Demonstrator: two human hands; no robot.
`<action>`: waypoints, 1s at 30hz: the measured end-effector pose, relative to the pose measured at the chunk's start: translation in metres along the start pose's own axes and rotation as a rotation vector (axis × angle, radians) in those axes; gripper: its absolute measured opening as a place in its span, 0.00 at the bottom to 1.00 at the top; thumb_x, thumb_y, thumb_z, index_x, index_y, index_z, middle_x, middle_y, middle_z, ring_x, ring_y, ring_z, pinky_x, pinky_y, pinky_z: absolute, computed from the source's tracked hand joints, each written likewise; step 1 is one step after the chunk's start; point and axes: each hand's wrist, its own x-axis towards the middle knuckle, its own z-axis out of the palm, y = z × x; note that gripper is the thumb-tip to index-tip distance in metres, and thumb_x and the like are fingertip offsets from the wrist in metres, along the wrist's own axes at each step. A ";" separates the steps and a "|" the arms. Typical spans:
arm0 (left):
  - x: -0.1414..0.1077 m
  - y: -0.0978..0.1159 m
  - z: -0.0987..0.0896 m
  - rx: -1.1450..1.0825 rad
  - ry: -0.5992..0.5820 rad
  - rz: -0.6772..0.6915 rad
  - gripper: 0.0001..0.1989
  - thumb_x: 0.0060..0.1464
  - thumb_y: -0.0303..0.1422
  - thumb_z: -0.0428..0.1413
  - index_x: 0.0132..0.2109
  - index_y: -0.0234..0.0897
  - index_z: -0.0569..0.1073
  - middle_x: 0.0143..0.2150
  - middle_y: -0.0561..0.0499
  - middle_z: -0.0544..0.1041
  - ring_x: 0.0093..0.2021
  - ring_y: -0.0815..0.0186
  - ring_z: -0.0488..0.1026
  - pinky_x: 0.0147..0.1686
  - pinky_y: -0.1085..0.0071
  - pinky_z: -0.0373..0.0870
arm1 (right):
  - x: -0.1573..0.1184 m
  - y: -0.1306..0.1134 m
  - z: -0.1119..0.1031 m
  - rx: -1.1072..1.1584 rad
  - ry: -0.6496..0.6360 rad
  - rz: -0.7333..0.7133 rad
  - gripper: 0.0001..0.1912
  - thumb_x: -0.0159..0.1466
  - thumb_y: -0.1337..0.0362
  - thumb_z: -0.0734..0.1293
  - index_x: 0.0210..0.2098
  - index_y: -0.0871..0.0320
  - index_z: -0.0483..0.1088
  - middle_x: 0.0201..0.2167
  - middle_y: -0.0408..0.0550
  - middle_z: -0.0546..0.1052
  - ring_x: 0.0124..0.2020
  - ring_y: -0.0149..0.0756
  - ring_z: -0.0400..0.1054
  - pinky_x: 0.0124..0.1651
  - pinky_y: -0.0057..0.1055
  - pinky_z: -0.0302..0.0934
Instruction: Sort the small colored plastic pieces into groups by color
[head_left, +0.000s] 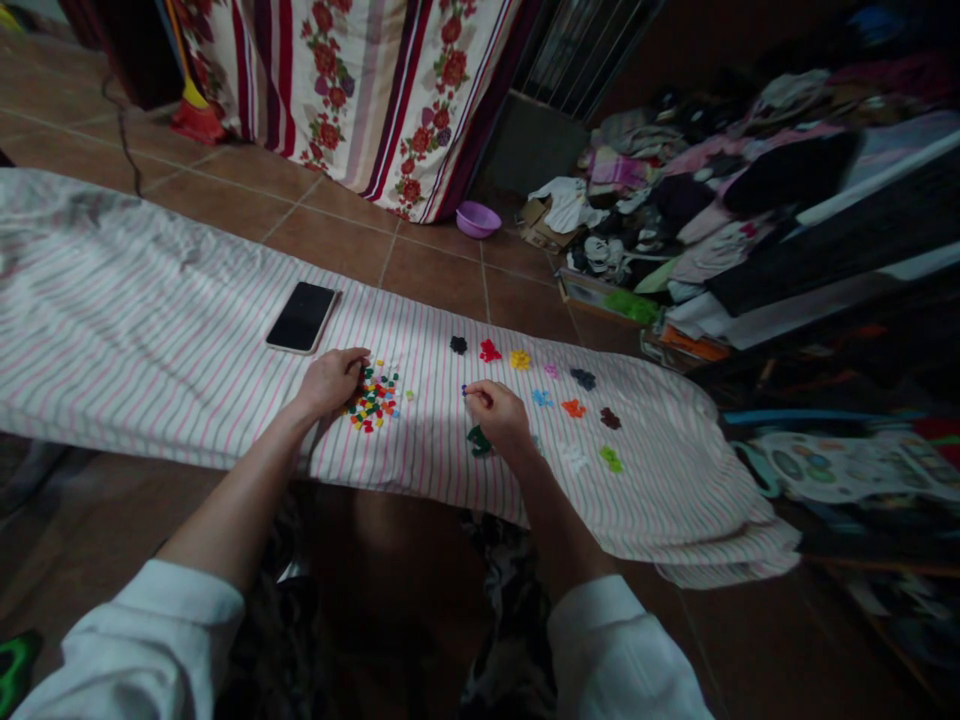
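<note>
My left hand (334,381) rests at the left edge of a mixed pile of small coloured pieces (375,400), fingers curled together; whatever lies between them is hidden. Between thumb and forefinger, my right hand (496,413) pinches a tiny dark purple piece (464,389). Just below that hand lies a dark green heap (478,440), partly covered. Beyond and to the right sit single-colour heaps: black (458,345), red (490,350), yellow (520,359), light blue (542,398), orange (574,408), brown (610,418), white (576,457) and lime green (611,459).
A striped cloth (187,300) covers the long, low surface. On it, left of the pile, lies a phone (302,317). Past the far edge, a purple basin (478,219) and a broom (197,112) stand on the tiled floor. Clothes (675,190) are heaped at right.
</note>
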 end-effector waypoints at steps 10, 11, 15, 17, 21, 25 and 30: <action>0.000 -0.001 0.000 -0.007 -0.018 -0.012 0.22 0.63 0.34 0.45 0.59 0.39 0.74 0.49 0.48 0.82 0.46 0.63 0.78 0.51 0.69 0.72 | 0.002 -0.033 0.051 0.053 -0.137 -0.154 0.05 0.61 0.65 0.65 0.32 0.54 0.75 0.30 0.44 0.75 0.32 0.34 0.67 0.42 0.31 0.60; 0.000 -0.001 0.000 -0.003 -0.017 -0.012 0.22 0.64 0.35 0.45 0.59 0.39 0.74 0.49 0.48 0.82 0.47 0.63 0.78 0.51 0.69 0.71 | 0.003 -0.034 0.055 0.044 -0.145 -0.159 0.05 0.62 0.64 0.66 0.32 0.54 0.74 0.31 0.44 0.75 0.32 0.34 0.67 0.42 0.31 0.60; 0.000 -0.001 0.000 0.013 -0.019 -0.001 0.22 0.64 0.34 0.45 0.59 0.38 0.74 0.51 0.47 0.81 0.49 0.62 0.77 0.53 0.68 0.70 | 0.003 -0.039 0.063 -0.004 -0.136 -0.145 0.05 0.62 0.61 0.67 0.34 0.54 0.74 0.33 0.45 0.75 0.35 0.36 0.67 0.42 0.31 0.60; 0.000 -0.001 0.001 0.019 -0.017 0.006 0.22 0.64 0.35 0.45 0.59 0.38 0.74 0.51 0.46 0.81 0.51 0.61 0.77 0.54 0.66 0.70 | 0.002 -0.042 0.065 -0.030 -0.126 -0.137 0.04 0.62 0.61 0.67 0.34 0.53 0.73 0.33 0.46 0.75 0.36 0.37 0.67 0.43 0.31 0.60; 0.000 0.000 0.000 0.000 -0.019 0.006 0.22 0.64 0.35 0.44 0.59 0.38 0.74 0.51 0.47 0.81 0.50 0.61 0.77 0.53 0.67 0.70 | -0.001 -0.049 0.069 -0.063 -0.104 -0.123 0.03 0.62 0.63 0.66 0.34 0.54 0.72 0.34 0.47 0.74 0.38 0.39 0.67 0.44 0.33 0.60; -0.001 0.001 0.000 0.010 -0.021 0.003 0.22 0.64 0.34 0.44 0.59 0.36 0.74 0.51 0.45 0.81 0.50 0.60 0.77 0.53 0.65 0.70 | -0.003 -0.052 0.070 -0.073 -0.087 -0.134 0.05 0.61 0.68 0.64 0.34 0.55 0.72 0.34 0.48 0.75 0.38 0.39 0.68 0.45 0.33 0.61; 0.000 0.001 0.000 0.027 -0.021 0.009 0.22 0.64 0.34 0.45 0.59 0.37 0.74 0.50 0.45 0.81 0.50 0.60 0.77 0.53 0.66 0.70 | -0.002 -0.049 0.070 -0.070 -0.075 -0.160 0.06 0.61 0.70 0.63 0.34 0.55 0.72 0.32 0.48 0.75 0.36 0.38 0.68 0.44 0.32 0.62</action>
